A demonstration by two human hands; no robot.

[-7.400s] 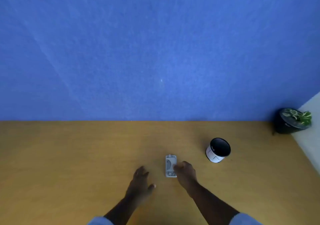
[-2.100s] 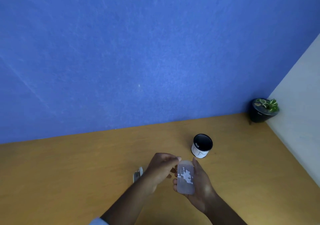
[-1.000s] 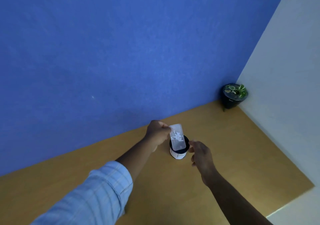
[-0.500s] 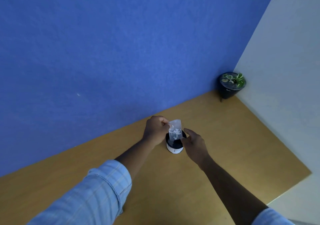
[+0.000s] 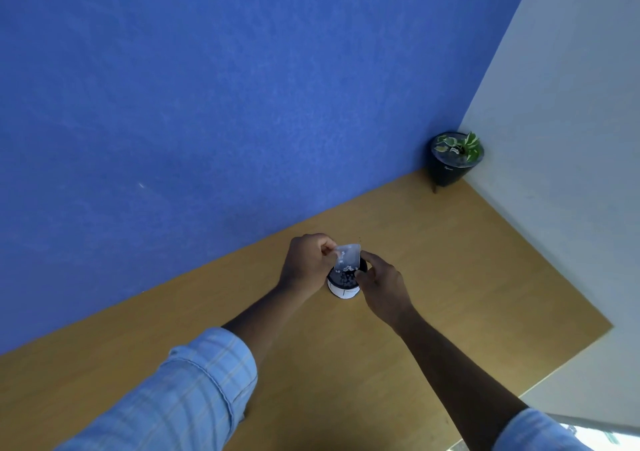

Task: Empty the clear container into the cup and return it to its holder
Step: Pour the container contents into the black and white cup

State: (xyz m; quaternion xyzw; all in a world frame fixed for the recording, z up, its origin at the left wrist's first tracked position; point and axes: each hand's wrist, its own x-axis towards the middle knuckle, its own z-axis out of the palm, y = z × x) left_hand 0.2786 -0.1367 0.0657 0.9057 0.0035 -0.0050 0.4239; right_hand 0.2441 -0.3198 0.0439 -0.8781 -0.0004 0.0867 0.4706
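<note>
My left hand (image 5: 306,265) grips the clear container (image 5: 348,258) and holds it tipped mouth-down over the cup (image 5: 343,289). Small white pieces sit at the container's lower end, right at the cup's dark opening. The cup is white outside, black inside, and stands on the wooden table (image 5: 450,260). My right hand (image 5: 382,286) curls against the cup's right side, fingertips near its rim and the container's edge. The container's holder is out of sight.
A black pot with a green plant (image 5: 453,159) stands in the far corner where the blue wall meets the white wall. The table's right edge runs diagonally close to my right forearm.
Since the earliest frames the container left its holder and reached the cup. In the last second it tipped steeper, the white pieces slid to its mouth, and my right hand closed in on the cup.
</note>
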